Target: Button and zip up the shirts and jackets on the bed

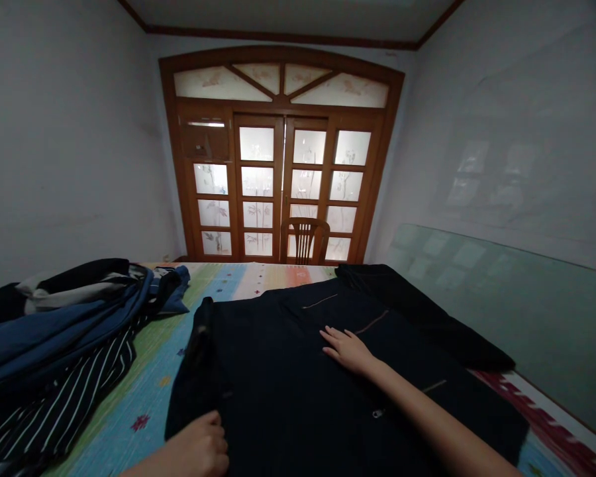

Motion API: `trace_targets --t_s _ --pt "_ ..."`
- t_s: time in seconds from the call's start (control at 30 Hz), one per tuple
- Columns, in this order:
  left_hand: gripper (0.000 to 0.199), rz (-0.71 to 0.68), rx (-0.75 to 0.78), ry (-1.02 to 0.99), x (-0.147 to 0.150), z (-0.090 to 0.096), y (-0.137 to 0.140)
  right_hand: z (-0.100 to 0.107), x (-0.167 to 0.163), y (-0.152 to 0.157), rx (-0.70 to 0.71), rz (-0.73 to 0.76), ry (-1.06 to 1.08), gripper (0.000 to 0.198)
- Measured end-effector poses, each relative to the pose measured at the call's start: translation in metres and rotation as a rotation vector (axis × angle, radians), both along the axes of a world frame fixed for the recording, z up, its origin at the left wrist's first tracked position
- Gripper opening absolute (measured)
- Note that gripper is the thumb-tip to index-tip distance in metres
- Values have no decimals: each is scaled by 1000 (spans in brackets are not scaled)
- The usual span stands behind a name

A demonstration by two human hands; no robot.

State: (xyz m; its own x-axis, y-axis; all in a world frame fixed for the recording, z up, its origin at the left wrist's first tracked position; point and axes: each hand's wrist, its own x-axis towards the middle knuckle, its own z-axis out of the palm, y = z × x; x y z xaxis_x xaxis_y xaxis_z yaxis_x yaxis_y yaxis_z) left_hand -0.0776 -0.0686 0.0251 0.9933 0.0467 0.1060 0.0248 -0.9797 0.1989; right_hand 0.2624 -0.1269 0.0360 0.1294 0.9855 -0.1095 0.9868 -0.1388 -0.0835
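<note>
A dark navy jacket (288, 371) with several zips lies spread out in front of me. My right hand (347, 349) rests flat on it near one of the zip lines, with the fingers stretched out and slightly apart. At the jacket's lower left side, my left hand (198, 447) is closed, its fingers curled onto the dark cloth; the fingertips are hidden. A small metal zip pull (378, 413) shows beside my right forearm. The jacket's left side looks bunched or folded over in a dark ridge.
Left of the jacket is a heap of clothes, with a blue garment (79, 331) and a black-and-white striped one (74, 397). A folded black garment (427, 318) lies at the right. Beneath is a colourful patterned cloth (149, 391). A pale green panel (526, 311) borders the right; a wooden chair (304, 228) stands beyond.
</note>
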Motion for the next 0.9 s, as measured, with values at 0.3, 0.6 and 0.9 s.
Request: trace_targets --t_s 0.3,0.6,0.9 --pt "14 428 220 198 -34 38 65 4 10 -22 15 -94 -119 47" --pt "30 598 261 301 -40 39 69 8 10 -34 84 -54 -152 39" --pt "56 767 293 541 -48 46 84 3 -3 -58 193 -54 -111 28"
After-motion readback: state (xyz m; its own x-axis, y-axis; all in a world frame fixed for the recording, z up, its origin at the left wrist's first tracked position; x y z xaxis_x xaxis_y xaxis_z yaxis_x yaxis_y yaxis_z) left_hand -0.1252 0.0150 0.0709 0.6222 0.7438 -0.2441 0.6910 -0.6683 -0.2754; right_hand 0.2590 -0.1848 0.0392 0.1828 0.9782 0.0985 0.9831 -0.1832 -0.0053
